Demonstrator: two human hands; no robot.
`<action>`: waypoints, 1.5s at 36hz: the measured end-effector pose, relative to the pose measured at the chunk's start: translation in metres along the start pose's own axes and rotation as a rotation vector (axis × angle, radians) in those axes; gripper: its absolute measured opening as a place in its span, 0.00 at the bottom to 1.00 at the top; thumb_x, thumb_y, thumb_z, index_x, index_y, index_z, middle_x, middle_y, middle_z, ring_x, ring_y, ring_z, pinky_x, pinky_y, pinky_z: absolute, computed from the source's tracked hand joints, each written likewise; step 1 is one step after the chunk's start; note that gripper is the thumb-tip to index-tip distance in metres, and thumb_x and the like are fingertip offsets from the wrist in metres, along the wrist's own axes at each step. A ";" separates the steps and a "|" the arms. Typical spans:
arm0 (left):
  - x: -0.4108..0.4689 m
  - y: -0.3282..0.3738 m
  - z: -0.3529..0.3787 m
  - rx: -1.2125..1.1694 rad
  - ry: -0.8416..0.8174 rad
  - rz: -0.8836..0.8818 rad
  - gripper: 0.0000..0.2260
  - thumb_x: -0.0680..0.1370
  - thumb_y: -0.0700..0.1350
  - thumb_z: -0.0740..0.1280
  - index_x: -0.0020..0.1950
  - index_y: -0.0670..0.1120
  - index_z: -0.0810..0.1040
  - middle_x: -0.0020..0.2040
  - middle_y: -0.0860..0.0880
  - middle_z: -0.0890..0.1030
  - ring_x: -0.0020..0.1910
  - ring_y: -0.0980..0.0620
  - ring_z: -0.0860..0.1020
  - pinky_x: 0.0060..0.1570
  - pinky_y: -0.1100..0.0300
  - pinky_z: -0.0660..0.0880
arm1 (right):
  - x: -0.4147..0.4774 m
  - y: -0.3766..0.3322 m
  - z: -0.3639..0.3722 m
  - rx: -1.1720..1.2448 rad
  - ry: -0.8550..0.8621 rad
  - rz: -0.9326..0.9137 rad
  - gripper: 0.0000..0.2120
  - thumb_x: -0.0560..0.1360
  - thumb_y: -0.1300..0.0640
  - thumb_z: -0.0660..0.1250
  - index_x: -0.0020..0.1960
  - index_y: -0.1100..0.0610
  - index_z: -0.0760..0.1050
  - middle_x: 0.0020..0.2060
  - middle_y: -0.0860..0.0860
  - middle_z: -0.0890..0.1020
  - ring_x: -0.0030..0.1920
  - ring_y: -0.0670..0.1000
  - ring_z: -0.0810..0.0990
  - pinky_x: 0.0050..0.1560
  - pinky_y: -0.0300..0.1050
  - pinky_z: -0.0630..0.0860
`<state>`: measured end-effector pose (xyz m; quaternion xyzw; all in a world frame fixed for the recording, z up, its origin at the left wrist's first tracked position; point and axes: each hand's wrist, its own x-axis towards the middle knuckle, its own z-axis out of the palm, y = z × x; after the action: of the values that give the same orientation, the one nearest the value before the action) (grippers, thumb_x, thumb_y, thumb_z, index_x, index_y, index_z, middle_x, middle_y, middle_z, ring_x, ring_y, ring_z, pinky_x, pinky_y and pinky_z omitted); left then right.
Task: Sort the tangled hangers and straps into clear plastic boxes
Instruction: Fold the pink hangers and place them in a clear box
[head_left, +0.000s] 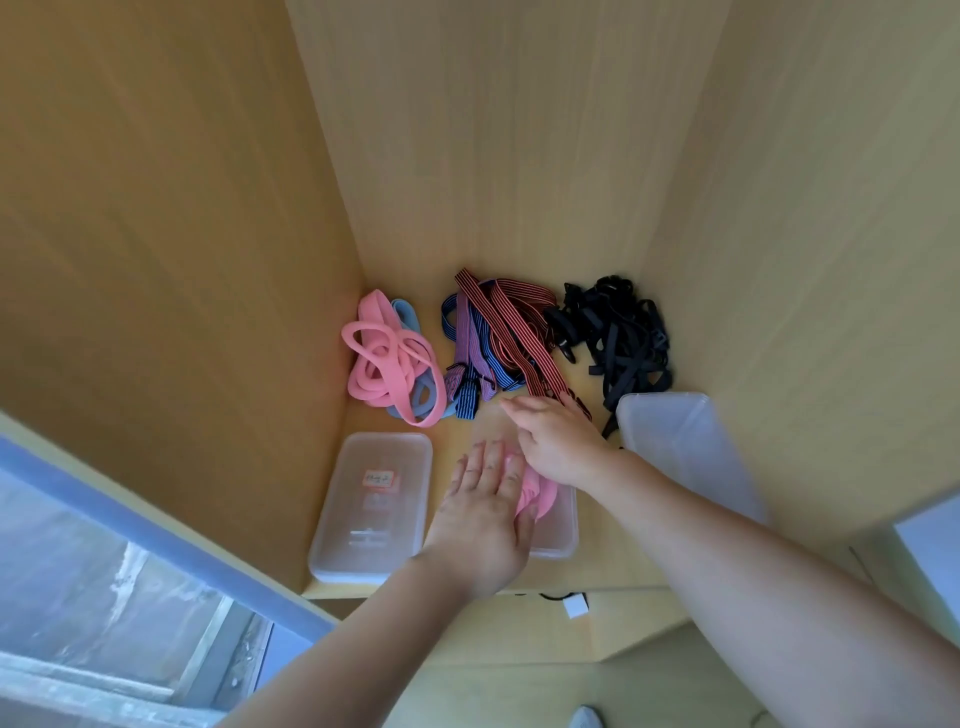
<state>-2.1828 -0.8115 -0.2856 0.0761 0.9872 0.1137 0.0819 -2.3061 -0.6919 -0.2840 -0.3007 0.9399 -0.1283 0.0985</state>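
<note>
My left hand (480, 506) lies flat with straight fingers on a folded pink band (537, 496) inside a clear plastic box (561, 535) on the wooden shelf floor. My right hand (553, 436) reaches over the same box, fingers extended, its palm over the band's far end. Behind them lie three heaps: pink and light-blue bands (387, 364) at the left, striped red, blue and purple straps (493, 338) in the middle, black straps with buckles (615, 332) at the right. The box under my hands is mostly hidden.
A closed clear box with a pink label (371, 506) sits left of my hands. A clear lid or box (685, 447) leans against the right cabinet wall. Wooden walls close in on three sides. A small white block (574, 605) lies below the shelf edge.
</note>
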 end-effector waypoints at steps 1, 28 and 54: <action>0.000 0.000 0.000 -0.022 0.005 -0.008 0.39 0.70 0.61 0.30 0.79 0.45 0.41 0.79 0.42 0.39 0.77 0.45 0.35 0.74 0.54 0.33 | 0.000 -0.002 0.000 -0.013 -0.005 -0.001 0.24 0.82 0.57 0.50 0.78 0.53 0.57 0.76 0.48 0.61 0.76 0.49 0.57 0.77 0.54 0.46; -0.008 -0.005 0.008 -0.015 0.020 -0.017 0.36 0.73 0.58 0.30 0.77 0.39 0.36 0.78 0.41 0.38 0.74 0.49 0.30 0.72 0.58 0.30 | -0.013 -0.010 0.010 -0.208 -0.053 -0.027 0.26 0.84 0.49 0.40 0.79 0.54 0.42 0.79 0.48 0.44 0.78 0.49 0.44 0.77 0.52 0.37; 0.036 -0.038 -0.017 -0.053 0.006 0.037 0.25 0.83 0.48 0.47 0.79 0.43 0.46 0.80 0.47 0.43 0.78 0.53 0.41 0.73 0.60 0.36 | -0.058 -0.021 0.019 -0.051 -0.065 0.047 0.27 0.84 0.48 0.38 0.78 0.60 0.40 0.78 0.55 0.39 0.73 0.46 0.31 0.72 0.40 0.29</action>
<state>-2.2256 -0.8459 -0.2833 0.0920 0.9825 0.1418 0.0787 -2.2437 -0.6779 -0.2900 -0.2850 0.9459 -0.0924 0.1242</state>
